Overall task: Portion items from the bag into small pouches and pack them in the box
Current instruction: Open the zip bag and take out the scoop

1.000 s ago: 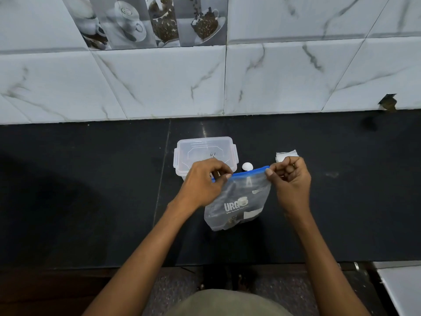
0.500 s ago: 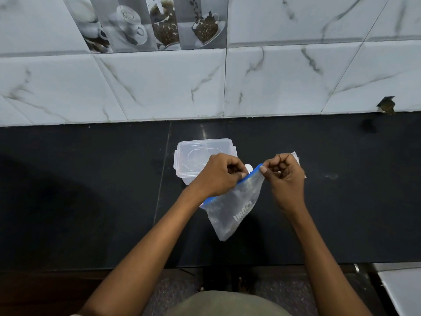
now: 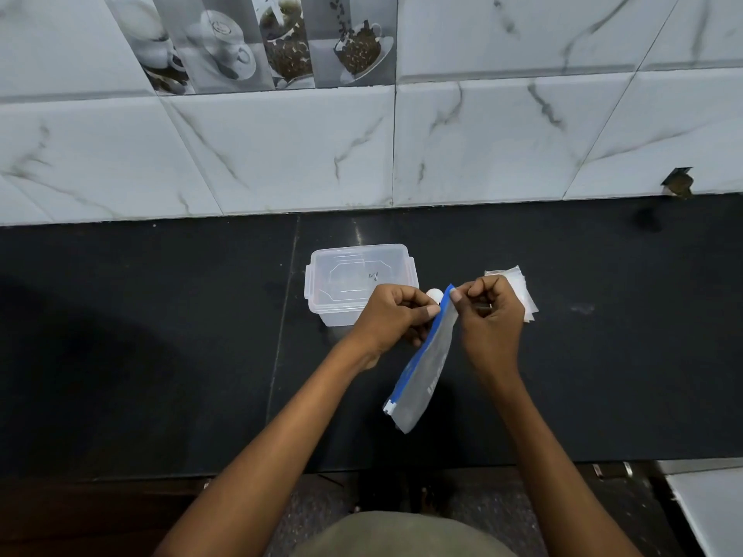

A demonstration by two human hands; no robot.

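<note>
In the middle of the frame, a clear zip bag (image 3: pixel 426 367) with a blue zip strip hangs tilted above the dark bench (image 3: pixel 161 335). The left hand (image 3: pixel 396 315) and the right hand (image 3: pixel 488 315) both pinch its top corner with curled fingers. Just behind the left hand sits a clear plastic box (image 3: pixel 345 275) with its lid on. A pile of small pouches (image 3: pixel 518 287) lies beside the right hand. If the bag opens while tilted, things inside could spill. White writing on the bag is too cut off to read.

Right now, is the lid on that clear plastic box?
On: the clear plastic box shows its embossed lid seated flat, side latches down.
</note>
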